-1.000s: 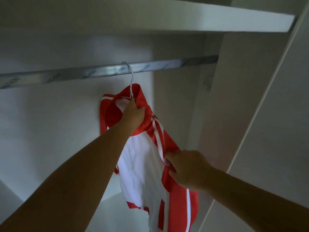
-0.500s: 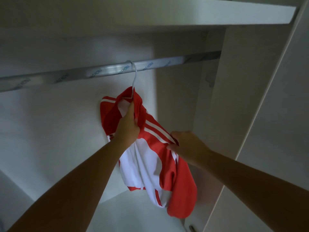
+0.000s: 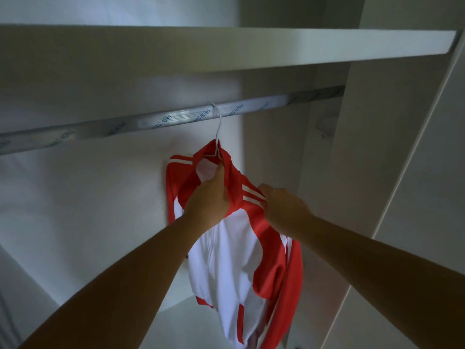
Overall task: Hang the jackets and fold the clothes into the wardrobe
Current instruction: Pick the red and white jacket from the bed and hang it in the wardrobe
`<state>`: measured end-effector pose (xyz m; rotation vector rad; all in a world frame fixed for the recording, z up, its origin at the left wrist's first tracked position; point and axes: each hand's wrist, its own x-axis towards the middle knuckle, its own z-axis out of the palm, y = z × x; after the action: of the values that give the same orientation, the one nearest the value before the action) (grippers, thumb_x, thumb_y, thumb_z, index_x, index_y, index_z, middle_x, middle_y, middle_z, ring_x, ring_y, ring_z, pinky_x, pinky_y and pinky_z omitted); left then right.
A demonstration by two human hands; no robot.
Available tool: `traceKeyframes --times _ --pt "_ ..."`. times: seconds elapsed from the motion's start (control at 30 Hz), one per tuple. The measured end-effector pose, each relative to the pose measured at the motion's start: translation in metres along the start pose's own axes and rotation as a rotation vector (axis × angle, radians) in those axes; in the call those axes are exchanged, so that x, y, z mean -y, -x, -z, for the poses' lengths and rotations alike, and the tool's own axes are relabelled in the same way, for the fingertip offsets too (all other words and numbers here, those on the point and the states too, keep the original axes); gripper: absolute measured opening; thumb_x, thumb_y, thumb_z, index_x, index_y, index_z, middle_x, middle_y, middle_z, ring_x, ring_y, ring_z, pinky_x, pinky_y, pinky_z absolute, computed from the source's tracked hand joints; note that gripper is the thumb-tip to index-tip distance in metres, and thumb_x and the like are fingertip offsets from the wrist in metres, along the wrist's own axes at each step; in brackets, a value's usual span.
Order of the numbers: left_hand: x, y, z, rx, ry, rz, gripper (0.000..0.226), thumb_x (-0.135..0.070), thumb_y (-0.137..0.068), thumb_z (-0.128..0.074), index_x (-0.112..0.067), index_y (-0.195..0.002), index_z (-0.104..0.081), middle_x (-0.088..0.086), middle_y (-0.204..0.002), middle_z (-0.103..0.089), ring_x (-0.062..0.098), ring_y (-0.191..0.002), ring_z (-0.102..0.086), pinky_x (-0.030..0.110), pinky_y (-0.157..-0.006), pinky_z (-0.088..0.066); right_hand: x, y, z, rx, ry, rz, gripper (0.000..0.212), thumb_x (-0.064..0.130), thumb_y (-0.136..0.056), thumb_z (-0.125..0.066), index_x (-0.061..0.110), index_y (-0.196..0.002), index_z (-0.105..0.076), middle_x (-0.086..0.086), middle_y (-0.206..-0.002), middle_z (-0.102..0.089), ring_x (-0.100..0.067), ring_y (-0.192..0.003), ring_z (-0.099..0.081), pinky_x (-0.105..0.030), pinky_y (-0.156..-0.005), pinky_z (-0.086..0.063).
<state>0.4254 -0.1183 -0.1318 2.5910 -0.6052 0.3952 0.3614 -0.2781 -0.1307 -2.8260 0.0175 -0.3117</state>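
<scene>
A red and white jacket hangs on a thin white hanger whose hook sits over the silver wardrobe rail. My left hand grips the jacket's collar just under the hanger neck. My right hand holds the jacket's right shoulder by the white stripes. The lower part of the jacket hangs loose and crumpled towards the wardrobe floor.
A white shelf runs across above the rail. The wardrobe's right side panel stands close to the jacket, and an open door edge lies further right. The back wall is bare to the left.
The jacket has been lifted and straightened on the hanger. My right hand has moved up from the sleeve to the shoulder. My left hand keeps its grip at the collar.
</scene>
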Motion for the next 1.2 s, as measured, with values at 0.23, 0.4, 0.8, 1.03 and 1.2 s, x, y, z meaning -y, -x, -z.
traceKeyframes --times 0.23,0.4,0.8,1.03,1.2 --pt "0.042 0.009 0.005 -0.094 0.003 0.015 0.027 -0.008 -0.094 -0.044 -0.010 -0.119 -0.055 -0.002 -0.059 -0.045 0.008 -0.049 -0.041 0.020 -0.046 -0.030 -0.010 -0.002 -0.005 -0.015 0.007 -0.023 0.032 0.007 -0.093 -0.043 0.017 -0.123 -0.044 -0.012 -0.101 -0.064 -0.034 -0.088 -0.063 -0.032 -0.069 -0.045" --pt "0.017 0.020 0.014 0.076 0.388 0.047 0.019 -0.027 -0.095 -0.051 -0.009 -0.094 -0.059 0.000 -0.062 -0.057 0.005 -0.052 -0.055 0.016 -0.049 -0.041 -0.007 0.010 0.004 0.048 0.104 -0.096 0.025 0.012 -0.094 -0.046 0.014 -0.118 -0.051 -0.012 -0.109 -0.063 -0.034 -0.100 -0.062 -0.038 -0.082 -0.049" --pt "-0.026 0.047 0.011 0.057 0.339 0.202 0.062 -0.014 -0.087 -0.065 -0.007 -0.140 -0.035 0.014 -0.133 -0.051 0.031 -0.124 -0.049 0.034 -0.100 -0.042 -0.011 0.063 0.024 0.077 -0.038 -0.262 0.033 0.028 -0.090 -0.055 0.016 -0.121 -0.048 -0.014 -0.107 -0.064 -0.036 -0.101 -0.061 -0.041 -0.083 -0.052" --pt "-0.090 0.128 0.027 -0.074 0.541 0.178 0.057 -0.015 -0.085 -0.067 -0.018 -0.136 -0.042 -0.005 -0.138 -0.045 0.008 -0.125 -0.042 0.019 -0.099 -0.034 0.001 0.147 0.048 -0.068 -0.418 -0.284 0.033 0.016 -0.090 -0.054 0.017 -0.123 -0.054 -0.004 -0.110 -0.068 -0.024 -0.097 -0.065 -0.033 -0.086 -0.051" --pt "-0.158 0.221 0.035 0.029 0.685 0.106 0.028 -0.012 -0.087 -0.065 -0.029 -0.107 -0.055 -0.023 -0.105 -0.054 -0.003 -0.095 -0.052 0.011 -0.081 -0.043 -0.019 0.264 0.074 -0.224 -0.618 -0.421 0.017 0.013 -0.092 -0.057 0.015 -0.108 -0.062 0.009 -0.093 -0.064 0.001 -0.077 -0.061 -0.009 -0.073 -0.049"
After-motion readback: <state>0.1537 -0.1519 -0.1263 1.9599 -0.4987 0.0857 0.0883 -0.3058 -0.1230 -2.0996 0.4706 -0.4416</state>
